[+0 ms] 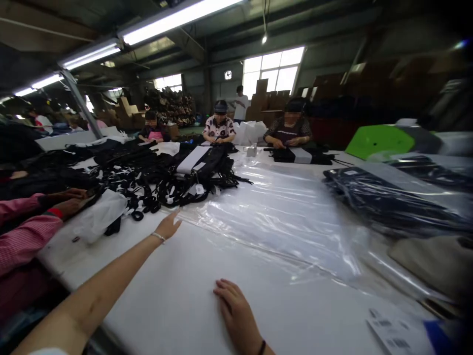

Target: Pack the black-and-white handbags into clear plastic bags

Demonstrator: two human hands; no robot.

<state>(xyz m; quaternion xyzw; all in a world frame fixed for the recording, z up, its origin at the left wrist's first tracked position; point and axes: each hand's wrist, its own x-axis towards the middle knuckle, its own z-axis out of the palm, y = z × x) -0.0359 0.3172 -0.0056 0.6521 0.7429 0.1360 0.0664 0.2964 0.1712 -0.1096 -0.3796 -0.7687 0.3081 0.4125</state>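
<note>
My left hand [168, 226] reaches out over the white table [177, 291], fingers apart and pointing at the near edge of a pile of black straps and garments [199, 172]; nothing shows in it. Low in the middle, my right hand [234, 305] rests on the table top with its fingers stretched out and holds nothing. Beyond it, clear plastic bags [273, 212] lie flat in a stack. On top of the black pile sits a white card [192, 159].
At the left, a person's hands [70, 201] in checked sleeves work beside a crumpled white bag [99, 214]. Several people sit across the table. Bagged dark items [391, 197] and a green sheet [380, 140] lie right; a label sheet [393, 333] is near right.
</note>
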